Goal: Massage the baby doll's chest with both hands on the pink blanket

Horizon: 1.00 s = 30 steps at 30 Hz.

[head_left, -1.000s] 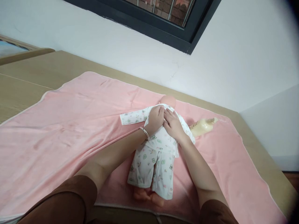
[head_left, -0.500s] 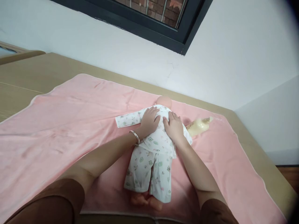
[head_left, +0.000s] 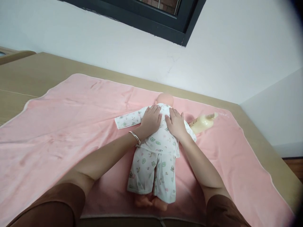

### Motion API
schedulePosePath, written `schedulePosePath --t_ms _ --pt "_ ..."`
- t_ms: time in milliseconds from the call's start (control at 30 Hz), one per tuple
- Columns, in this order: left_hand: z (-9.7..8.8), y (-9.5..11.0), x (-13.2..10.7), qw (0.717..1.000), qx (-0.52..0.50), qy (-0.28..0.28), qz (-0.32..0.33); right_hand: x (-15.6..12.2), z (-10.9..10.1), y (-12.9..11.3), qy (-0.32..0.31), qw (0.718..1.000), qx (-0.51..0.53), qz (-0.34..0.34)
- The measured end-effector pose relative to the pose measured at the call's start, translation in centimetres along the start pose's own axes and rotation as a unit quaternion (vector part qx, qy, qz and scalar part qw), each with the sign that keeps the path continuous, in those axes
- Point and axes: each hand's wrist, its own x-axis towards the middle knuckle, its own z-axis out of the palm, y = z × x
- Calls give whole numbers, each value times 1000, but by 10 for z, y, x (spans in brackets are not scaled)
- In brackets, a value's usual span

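Observation:
A baby doll [head_left: 156,148] in white printed pyjamas lies lengthwise on a pink blanket [head_left: 71,113], its bare head [head_left: 165,98] away from me and its feet [head_left: 151,201] toward me. My left hand [head_left: 151,119], with a silver bangle on the wrist, lies flat on the doll's upper body, fingers stretched out. My right hand [head_left: 175,123] rests flat beside it on the same part, fingers spread. An empty pyjama sleeve [head_left: 126,119] sticks out to the left.
A cream baby bottle [head_left: 203,121] lies on the blanket just right of the doll's shoulder. The blanket covers a tan surface [head_left: 35,69] against a white wall. A dark window frame [head_left: 151,19] runs above. The floor drops off at the right.
Both hands have slid slightly apart and flattened on the doll's upper body. The camera view has shifted a little; the doll stays in place.

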Motion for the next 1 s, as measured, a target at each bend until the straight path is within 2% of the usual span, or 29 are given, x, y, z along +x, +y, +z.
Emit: schedulePosePath --t_ms 133,267,400,533,733,867,1000 --pt "-10 11 -3 999 41 -6 27 -13 -6 -15 48 998 -45 -12" --pt "-12 11 -4 999 49 6 7 -16 -9 -17 68 997 -43 -3" --pt "-4 -4 3 1000 26 2 -1 -4 -4 -3 22 999 1 48" --pt "-2 -14 10 999 14 -16 29 8 2 9 -2 999 32 33" --pt "-15 4 5 995 90 -34 20 10 -3 14 -33 997 73 14" --pt "-18 13 0 991 129 -25 12 -4 -7 -3 13 1000 1 10" --pt "-13 7 1 995 102 -14 -2 -13 -5 -14 46 997 -55 4"
